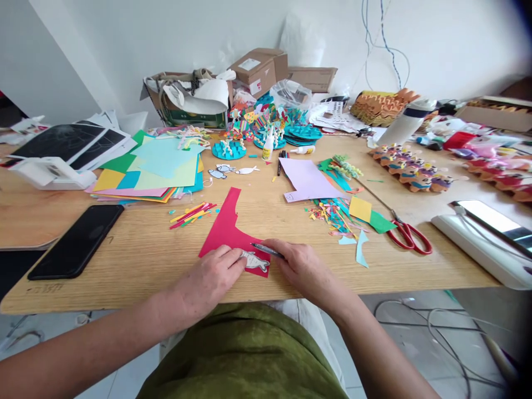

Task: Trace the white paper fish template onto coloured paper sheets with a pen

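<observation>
A red paper piece (pixel 226 235) lies on the wooden table in front of me, with a white fish cutout (pixel 255 262) on its lower part. My left hand (pixel 216 274) presses down over the paper and the fish's left end, its fingers together. In my right hand (pixel 301 269) is a dark pen (pixel 267 250), gripped with the tip pointing left just above the fish. Other fish cutouts (pixel 247 170) lie farther back. To the right is a lilac sheet (pixel 310 180) beside small paper scraps (pixel 332 216).
A black phone (pixel 77 242) and stacked coloured paper (pixel 166 169) are at the left. Red-handled scissors (pixel 409 237), a white device (pixel 477 252) and egg-carton crafts (pixel 411 169) stand right. Glue bottles (pixel 267 147), blue discs (pixel 228 149) and cardboard boxes (pixel 260 69) are at the back.
</observation>
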{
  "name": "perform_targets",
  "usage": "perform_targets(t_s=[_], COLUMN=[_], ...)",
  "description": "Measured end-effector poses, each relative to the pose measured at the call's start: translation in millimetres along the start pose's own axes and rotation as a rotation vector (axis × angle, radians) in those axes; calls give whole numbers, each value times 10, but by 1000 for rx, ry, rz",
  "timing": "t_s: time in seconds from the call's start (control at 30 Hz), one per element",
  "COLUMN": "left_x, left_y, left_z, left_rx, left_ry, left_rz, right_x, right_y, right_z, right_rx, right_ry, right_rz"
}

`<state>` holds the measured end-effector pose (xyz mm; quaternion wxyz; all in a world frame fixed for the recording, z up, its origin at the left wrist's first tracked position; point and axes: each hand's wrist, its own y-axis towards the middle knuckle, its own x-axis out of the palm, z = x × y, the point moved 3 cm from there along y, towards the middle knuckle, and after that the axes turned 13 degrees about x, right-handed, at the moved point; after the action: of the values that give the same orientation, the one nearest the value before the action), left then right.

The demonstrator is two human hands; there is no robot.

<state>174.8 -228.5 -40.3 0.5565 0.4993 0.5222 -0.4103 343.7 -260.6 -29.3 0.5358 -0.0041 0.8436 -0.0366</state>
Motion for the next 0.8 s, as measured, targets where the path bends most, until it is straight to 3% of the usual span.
perform_targets(t_s=[0.2,0.43,0.6,0.8], left_x=[19,-3,-20,152], left_y=[30,44,35,-58], left_z=[-126,-180,-242,-232], left_rx=[59,57,72,30], left_ry=[-20,-13,-61,-83], left_rz=[-65,-61,33,120], right_x=[48,150,132,116], right_y=[4,7,1,-5], right_z=[31,22,38,45], right_rx=[-35,-46,-36,-35], right_ry=[65,-35,-23,-33], right_rz=[68,-9,-12,-6])
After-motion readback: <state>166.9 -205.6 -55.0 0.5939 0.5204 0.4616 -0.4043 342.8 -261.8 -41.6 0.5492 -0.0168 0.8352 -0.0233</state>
